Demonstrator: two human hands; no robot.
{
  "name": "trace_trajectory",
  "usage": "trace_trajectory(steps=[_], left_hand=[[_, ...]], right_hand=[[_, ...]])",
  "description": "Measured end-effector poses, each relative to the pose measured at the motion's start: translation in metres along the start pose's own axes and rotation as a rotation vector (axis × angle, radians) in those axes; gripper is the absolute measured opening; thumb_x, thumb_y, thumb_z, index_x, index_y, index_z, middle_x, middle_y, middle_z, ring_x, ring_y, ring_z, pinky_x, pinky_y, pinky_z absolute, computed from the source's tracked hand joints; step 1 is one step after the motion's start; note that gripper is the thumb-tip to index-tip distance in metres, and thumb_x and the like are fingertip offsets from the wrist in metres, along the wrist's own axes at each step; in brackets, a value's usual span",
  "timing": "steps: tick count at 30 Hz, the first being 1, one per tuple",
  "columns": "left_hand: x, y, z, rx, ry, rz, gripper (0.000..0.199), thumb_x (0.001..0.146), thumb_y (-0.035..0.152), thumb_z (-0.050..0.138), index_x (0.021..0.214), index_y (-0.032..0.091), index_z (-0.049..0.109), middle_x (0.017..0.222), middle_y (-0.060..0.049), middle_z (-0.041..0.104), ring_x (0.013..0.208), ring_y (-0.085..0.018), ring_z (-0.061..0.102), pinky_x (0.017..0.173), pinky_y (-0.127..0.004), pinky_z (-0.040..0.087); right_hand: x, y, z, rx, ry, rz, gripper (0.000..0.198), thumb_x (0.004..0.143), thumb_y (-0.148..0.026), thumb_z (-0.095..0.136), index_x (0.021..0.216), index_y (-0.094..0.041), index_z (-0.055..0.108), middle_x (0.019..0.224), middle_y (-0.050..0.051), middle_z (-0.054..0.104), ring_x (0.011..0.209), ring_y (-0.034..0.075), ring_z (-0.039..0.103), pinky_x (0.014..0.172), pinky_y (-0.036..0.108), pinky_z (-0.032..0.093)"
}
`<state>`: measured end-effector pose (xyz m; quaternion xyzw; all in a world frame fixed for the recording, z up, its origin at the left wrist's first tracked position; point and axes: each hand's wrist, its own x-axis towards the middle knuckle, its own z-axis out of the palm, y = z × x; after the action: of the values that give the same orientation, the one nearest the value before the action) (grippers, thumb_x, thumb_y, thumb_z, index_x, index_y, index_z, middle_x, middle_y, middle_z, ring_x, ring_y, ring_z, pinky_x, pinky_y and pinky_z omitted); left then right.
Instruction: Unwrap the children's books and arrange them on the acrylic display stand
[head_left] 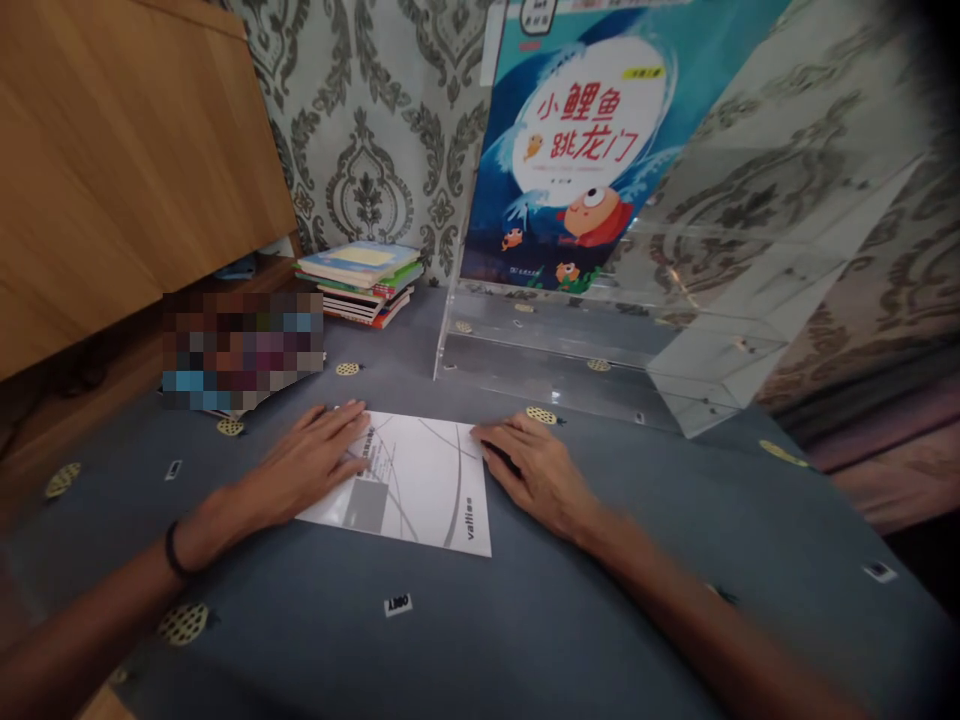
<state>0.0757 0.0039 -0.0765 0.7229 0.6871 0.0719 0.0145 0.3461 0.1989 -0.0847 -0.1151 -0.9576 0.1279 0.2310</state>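
A white booklet [431,470] with grey curved lines, a grey square and "vatti" lettering lies flat on the dark cloth. My left hand [315,460] rests over its left side with the fingers stretched out flat, covering part of the cover. At the upper right corner of the booklet is my right hand [536,465]. Its fingers are loosely bent, touching the edge, with a gap showing between thumb and fingers. Both palms face down.
Behind the booklet stands a clear acrylic rack [555,350] with a blue picture book [487,230] in its upper tier. A stack of books [360,265] sits at the back left. A pixelated item [244,350] lies beside a wooden cabinet [135,150]. Patterned wallpaper is behind.
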Motion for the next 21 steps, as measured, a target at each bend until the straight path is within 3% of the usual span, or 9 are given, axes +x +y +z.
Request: trace_trajectory(steps=[4,6,9,13,18,21], left_hand=[[-0.02,0.018,-0.012,-0.006,-0.117,0.13,0.079,0.095,0.065,0.047,0.156,0.02,0.028,0.163,-0.015,0.029,0.152,-0.031,0.022,0.123,-0.052,0.021],[-0.024,0.025,-0.021,-0.013,-0.181,0.151,0.079,0.094,0.063,0.051,0.156,0.022,0.027,0.164,-0.014,0.026,0.153,-0.032,0.019,0.123,-0.051,0.022],[-0.02,0.031,-0.036,-0.006,-0.259,0.171,0.069,0.095,0.046,0.057,0.155,0.024,0.031,0.163,-0.014,0.027,0.151,-0.034,0.024,0.122,-0.051,0.025],[-0.016,0.04,-0.049,0.056,-0.342,0.214,0.076,0.089,0.025,0.062,0.156,0.023,0.026,0.16,-0.015,0.034,0.147,-0.037,0.032,0.118,-0.05,0.034],[-0.025,0.054,-0.045,0.085,-0.304,0.227,0.084,0.079,0.002,0.056,0.155,0.023,0.026,0.159,-0.018,0.036,0.147,-0.04,0.032,0.113,-0.053,0.041],[-0.028,0.054,-0.039,0.108,-0.277,0.23,0.09,0.074,-0.003,0.056,0.155,0.02,0.025,0.159,-0.019,0.036,0.146,-0.041,0.032,0.111,-0.054,0.043]], right_hand=[[-0.001,-0.003,0.002,0.033,-0.043,-0.069,0.03,0.101,-0.03,0.044,0.121,-0.021,0.065,0.125,0.013,0.07,0.121,0.03,0.061,0.099,0.054,0.05],[-0.001,-0.003,0.004,0.047,-0.085,-0.078,0.033,0.102,-0.034,0.045,0.126,-0.021,0.063,0.131,0.013,0.067,0.126,0.03,0.059,0.103,0.055,0.049],[-0.002,-0.002,0.005,0.038,-0.12,-0.062,0.038,0.102,-0.039,0.043,0.129,-0.02,0.062,0.135,0.014,0.065,0.13,0.031,0.057,0.104,0.057,0.049],[-0.003,-0.004,0.003,0.032,-0.128,-0.042,0.039,0.103,-0.041,0.042,0.132,-0.024,0.061,0.137,0.012,0.064,0.13,0.03,0.057,0.106,0.058,0.048],[-0.002,-0.006,0.0,0.055,-0.103,-0.048,0.039,0.103,-0.04,0.042,0.134,-0.027,0.06,0.137,0.01,0.065,0.128,0.03,0.059,0.106,0.058,0.049],[-0.001,-0.008,0.0,0.106,-0.085,-0.03,0.04,0.102,-0.042,0.042,0.134,-0.027,0.062,0.135,0.01,0.066,0.128,0.03,0.059,0.106,0.057,0.049]])
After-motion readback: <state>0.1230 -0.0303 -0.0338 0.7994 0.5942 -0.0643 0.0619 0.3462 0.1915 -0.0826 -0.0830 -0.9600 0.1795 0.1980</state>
